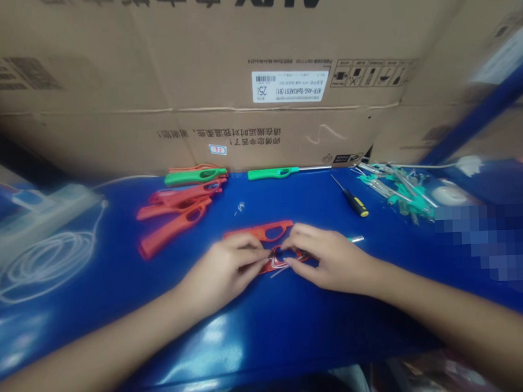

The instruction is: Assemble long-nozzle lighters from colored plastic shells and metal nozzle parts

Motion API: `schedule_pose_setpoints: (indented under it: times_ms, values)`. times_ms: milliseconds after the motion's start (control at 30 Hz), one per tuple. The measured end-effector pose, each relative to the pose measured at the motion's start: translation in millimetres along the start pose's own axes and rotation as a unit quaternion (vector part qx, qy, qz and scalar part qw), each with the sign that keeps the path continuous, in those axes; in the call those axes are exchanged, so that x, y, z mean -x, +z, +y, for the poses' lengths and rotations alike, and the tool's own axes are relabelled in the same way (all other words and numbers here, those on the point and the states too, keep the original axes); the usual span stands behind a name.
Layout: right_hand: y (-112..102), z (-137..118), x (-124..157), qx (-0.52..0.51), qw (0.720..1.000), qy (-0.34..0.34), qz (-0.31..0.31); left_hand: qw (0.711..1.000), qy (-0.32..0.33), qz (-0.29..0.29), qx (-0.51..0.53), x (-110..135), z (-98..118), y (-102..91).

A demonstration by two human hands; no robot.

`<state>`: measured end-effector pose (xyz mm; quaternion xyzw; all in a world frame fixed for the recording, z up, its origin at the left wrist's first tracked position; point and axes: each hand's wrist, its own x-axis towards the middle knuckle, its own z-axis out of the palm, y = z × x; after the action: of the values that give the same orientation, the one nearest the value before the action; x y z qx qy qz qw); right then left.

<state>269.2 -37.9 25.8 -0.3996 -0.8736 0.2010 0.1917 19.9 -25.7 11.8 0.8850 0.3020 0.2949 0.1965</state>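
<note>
Bracing the red lighter-handle half [267, 269] at near centre, we pinch its left side with our left hand [230, 264], grip its right end with our right hand [333, 259], probably to seat the white wires [273, 262].

The left hand [225, 270] and right hand [333, 256] are bare; the forearms [121, 346], bare too, taper smoothly toward the wrists [183, 300].

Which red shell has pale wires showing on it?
The front shell, between the left hand and right hand: pale wires cross it. The rear shell just behind it and the piled shells at left show none.
</note>
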Motion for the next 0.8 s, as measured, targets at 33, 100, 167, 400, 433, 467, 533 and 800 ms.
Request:
schedule_pose_setpoints:
  times_ms: [33, 100, 167, 400, 433, 467, 533, 800]
  values:
    - [0.1, 0.2, 0.3, 0.003, 1.0, -0.001, 0.0, 1.0, 0.0, -0.009, -0.008, 0.0, 1.7, -0.8]
    - [0.2, 0.4, 0.4, 0.011, 1.0, 0.0, -0.001, 0.999, 0.003, -0.031, -0.034, 0.5, 5.2, -2.4]
    - [0.0, 0.4, 0.2, 0.022, 1.0, 0.0, -0.004, 0.996, 0.007, -0.053, -0.068, 1.7, 8.2, -3.8]
    - [-0.1, 0.9, 0.5, 0.033, 0.999, -0.01, -0.005, 0.976, 0.006, -0.122, -0.179, 4.6, 17.5, -9.9]
    - [0.0, 0.8, 0.7, 0.031, 0.999, -0.013, -0.003, 0.973, 0.008, -0.131, -0.191, 4.1, 19.4, -11.0]
    - [0.1, 0.7, 0.8, 0.029, 0.999, -0.015, -0.002, 0.969, 0.008, -0.138, -0.203, 3.4, 21.4, -12.0]
    - [0.1, 0.4, 1.0, 0.03, 0.999, -0.015, -0.003, 0.962, 0.001, -0.155, -0.224, 2.0, 25.1, -13.4]
    - [-0.7, 1.2, 2.1, 0.04, 0.999, -0.019, -0.011, 0.982, -0.039, -0.122, -0.139, 4.4, 17.3, -8.7]
